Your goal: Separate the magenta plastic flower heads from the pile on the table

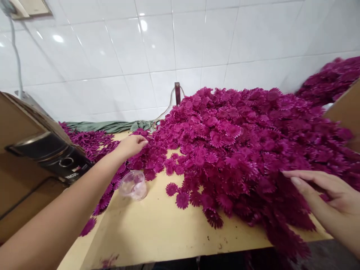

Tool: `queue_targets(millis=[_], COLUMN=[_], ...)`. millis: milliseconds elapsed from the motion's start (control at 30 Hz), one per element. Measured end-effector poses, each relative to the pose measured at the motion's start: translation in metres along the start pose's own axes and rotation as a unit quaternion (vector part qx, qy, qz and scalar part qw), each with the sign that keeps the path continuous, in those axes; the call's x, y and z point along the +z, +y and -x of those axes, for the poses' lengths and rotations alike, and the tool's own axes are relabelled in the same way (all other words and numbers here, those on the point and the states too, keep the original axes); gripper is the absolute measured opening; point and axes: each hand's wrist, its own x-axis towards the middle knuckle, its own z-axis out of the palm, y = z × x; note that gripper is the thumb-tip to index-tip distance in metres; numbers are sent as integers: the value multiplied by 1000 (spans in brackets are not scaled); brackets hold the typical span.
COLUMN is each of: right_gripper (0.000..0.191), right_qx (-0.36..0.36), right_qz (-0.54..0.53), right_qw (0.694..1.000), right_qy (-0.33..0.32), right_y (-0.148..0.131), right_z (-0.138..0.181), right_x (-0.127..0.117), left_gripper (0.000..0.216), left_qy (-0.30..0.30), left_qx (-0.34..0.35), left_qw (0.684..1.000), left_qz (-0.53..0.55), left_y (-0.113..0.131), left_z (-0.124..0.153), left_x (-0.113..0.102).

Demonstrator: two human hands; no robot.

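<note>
At far left, a black canister [63, 161] leans beside cardboard [25, 123]. The left hand [131, 145] reaches over the loose magenta flowers, its thumb and forefinger tips close together. Below it, a clear plastic cup [133, 186] stands on the yellowish table [146, 232]. The big flower pile [225, 138] covers the middle and right. At its right front, the right hand [332, 198] bends thumb and forefinger toward each other against the petals; whether either hand pinches a flower, I can't tell.

Two bare hands, held well apart.
The left arm [69, 204] stretches forward, left hand [131, 145] curled; the right hand [333, 197] points inward, index finger extended.
</note>
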Motion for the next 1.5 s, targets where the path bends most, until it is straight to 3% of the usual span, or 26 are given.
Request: queue_targets(millis=[133, 267, 467, 633, 800, 867, 967, 1033, 1067, 1133, 1200, 1267, 1333, 1500], right_gripper=[24, 28, 24, 23, 20, 24, 36, 41, 43, 46, 47, 45, 39, 11], right_qx=[-27, -21, -26, -77, -113, -93, -6, 82, 127, 228, 325, 370, 364, 332], right_qz=[17, 18, 12, -16, -38, -61, -139, -236, -306, -449, -522, -559, -596, -645], right_qw=[999, 1000, 999, 996, 991, 991, 983, 950, 914, 801, 682, 611, 585, 583], right_qy=[16, -13, -38, -41, -63, -75, -120, -190, -233, -323, -397, -423, -412, -364], right_y=[2, 13, 8, -21, -27, -33, -59, -85, -99, -126, -150, -166, -174, -163], right_z=[7, 12, 9, -2, -5, -9, -22, -34, -40, -52, -62, -67, -68, -60], right_x=[0, 4, 13, 19, 21, 20, 24, 36, 45, 66, 89, 105, 112, 103], left_gripper=[36, 29, 20, 13, 15, 16, 15, 16, 16, 17, 13, 15, 21, 24], left_qy=[-49, -88, -77, -73, -51, -33, 12, 39, 46, 51, 62, 74, 88, 129], left_qx=[63, 110, 137, 115, 90, 80, 75, 89, 107, 170, 243, 309, 379, 473], left_qw=[995, 985, 983, 988, 994, 996, 997, 995, 992, 982, 966, 948, 921, 870], left_qz=[-64, -96, -98, -78, -45, -32, -1, 27, 42, 69, 57, 6, -28, -51], left_y=[10, 6, -5, -14, -30, -32, -26, -13, -4, 16, 37, 54, 65, 71], left_z=[-22, -38, -45, -43, -37, -35, -28, -19, -12, 6, 27, 48, 64, 75], left_x=[22, 40, 54, 46, 27, 18, 4, -5, -9, -15, -19, -18, -15, -1])
